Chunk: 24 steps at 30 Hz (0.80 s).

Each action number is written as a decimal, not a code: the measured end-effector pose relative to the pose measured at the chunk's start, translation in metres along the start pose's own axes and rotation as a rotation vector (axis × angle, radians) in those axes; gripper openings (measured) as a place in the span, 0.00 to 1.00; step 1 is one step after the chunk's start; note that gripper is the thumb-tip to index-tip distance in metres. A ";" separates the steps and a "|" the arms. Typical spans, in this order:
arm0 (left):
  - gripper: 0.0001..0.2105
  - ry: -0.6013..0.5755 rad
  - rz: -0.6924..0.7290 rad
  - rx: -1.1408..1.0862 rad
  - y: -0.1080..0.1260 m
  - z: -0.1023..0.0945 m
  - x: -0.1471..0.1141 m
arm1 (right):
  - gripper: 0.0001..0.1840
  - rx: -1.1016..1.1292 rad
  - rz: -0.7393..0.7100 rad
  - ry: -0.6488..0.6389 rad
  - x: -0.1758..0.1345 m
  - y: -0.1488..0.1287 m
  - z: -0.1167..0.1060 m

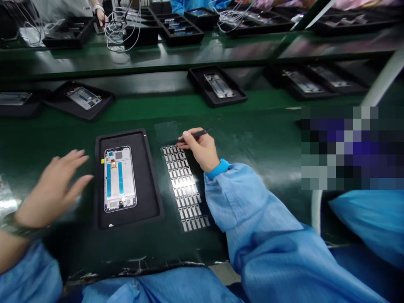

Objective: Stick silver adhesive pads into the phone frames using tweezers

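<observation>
The right hand [202, 146] is pinching tweezers [202, 133] at the sheet's [185, 187] far end, its long axis running away and slightly left. The left hand [53, 185], spread and empty, is hovering beside the tray [147, 181], where the phone [115, 181] is lying between both hands, pointing lengthwise away.

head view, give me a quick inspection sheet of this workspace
surface: glossy green work surface, near edge scuffed
job's things: phone frame in a black tray; sheet of silvery pieces right of it
clutter: clear film patch at the sheet's far end
hands: left hand open beside the tray; right hand grips a dark slim tool near the sheet's far end
cables: white cables looped at the far shelf
surroundings: other trays holding similar frames; another person's hand
</observation>
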<state>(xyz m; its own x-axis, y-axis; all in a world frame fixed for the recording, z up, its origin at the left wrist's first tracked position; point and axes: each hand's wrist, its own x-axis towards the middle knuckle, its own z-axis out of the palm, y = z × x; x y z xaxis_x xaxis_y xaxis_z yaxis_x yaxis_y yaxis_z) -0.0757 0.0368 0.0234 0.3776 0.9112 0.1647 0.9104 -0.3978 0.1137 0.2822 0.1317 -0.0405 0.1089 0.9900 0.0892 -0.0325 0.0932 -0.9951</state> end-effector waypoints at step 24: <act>0.20 -0.175 0.233 -0.087 0.142 0.082 0.142 | 0.24 -0.902 -0.486 -0.542 -0.003 0.004 -0.046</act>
<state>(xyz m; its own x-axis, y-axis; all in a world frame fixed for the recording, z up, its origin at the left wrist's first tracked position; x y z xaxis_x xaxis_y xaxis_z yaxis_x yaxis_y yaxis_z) 0.1212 0.1181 -0.0174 0.6047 0.7960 0.0262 0.7809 -0.5990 0.1770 0.3270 0.1240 -0.0470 -0.5319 0.8059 0.2599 0.6399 0.5836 -0.5000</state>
